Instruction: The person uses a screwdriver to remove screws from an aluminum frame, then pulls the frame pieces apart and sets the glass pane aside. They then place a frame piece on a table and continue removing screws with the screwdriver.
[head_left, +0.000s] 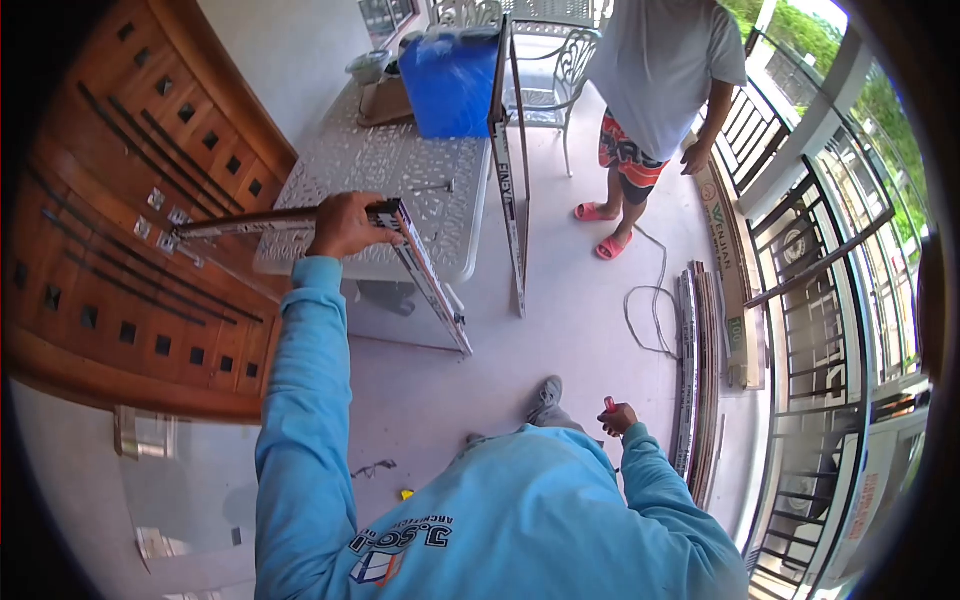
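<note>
Container (pixel 450 85) on table (pixel 330 150), ahead of your left hand (pixel 350 225); cable (pixel 663 262) ahead of your right hand (pixel 620 418), strips (pixel 690 380) rightward.

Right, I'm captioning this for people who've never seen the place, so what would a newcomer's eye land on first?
Probably the bright blue bin on the pale patterned table, near the top. Next, I'd say, the left hand gripping the corner of a frame beside that table, and the big wooden door at far left. The red slippers on the person standing at upper right stand out too.
</note>
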